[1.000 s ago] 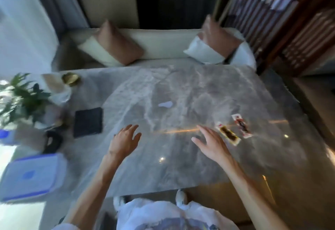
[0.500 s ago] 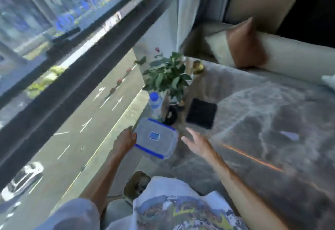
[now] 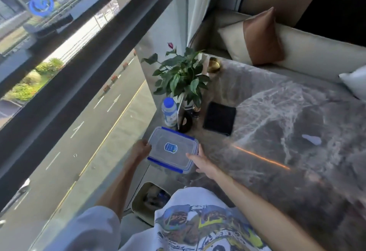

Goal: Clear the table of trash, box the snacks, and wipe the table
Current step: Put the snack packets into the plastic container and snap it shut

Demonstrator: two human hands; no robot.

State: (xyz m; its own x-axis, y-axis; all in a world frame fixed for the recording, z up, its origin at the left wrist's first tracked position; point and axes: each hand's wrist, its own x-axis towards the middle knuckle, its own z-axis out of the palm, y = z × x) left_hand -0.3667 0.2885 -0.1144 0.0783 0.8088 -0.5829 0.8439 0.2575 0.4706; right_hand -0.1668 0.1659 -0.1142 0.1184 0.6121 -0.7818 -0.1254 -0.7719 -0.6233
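**Both hands at the lidded box on the surface's window corner**

A clear rectangular plastic box with a blue-clipped lid (image 3: 172,149) sits at the near left corner of the grey marble surface (image 3: 277,124), by the large window. Its lid is on, with a small blue oval label in the middle.

The left hand (image 3: 141,149) is against the box's left short side, fingers curled at the rim. The right hand (image 3: 200,161) is at the opposite, right-hand side: its fingers lie flat along the lid's near right edge, thumb at the corner. The box sits between the two hands, so the person's grip spans it from either side. Whether the box is lifted or resting on the surface cannot be told.

Just beyond the box stand a small clear plastic bottle with a blue cap (image 3: 169,112) and a leafy green potted plant (image 3: 182,76). To the right of the plant's base a flat black square mat (image 3: 219,118) lies on the surface. Farther right, well apart from the hands, a small scrap of white paper (image 3: 311,139) lies on the marble. A round gold dish (image 3: 213,65) sits at the far left corner.

Below the surface's edge, near the person's printed white shirt (image 3: 198,223), an open beige bin (image 3: 146,201) holds blurred contents. A cream sofa (image 3: 309,52) with a brown-and-cream cushion (image 3: 255,37) runs along the far side.
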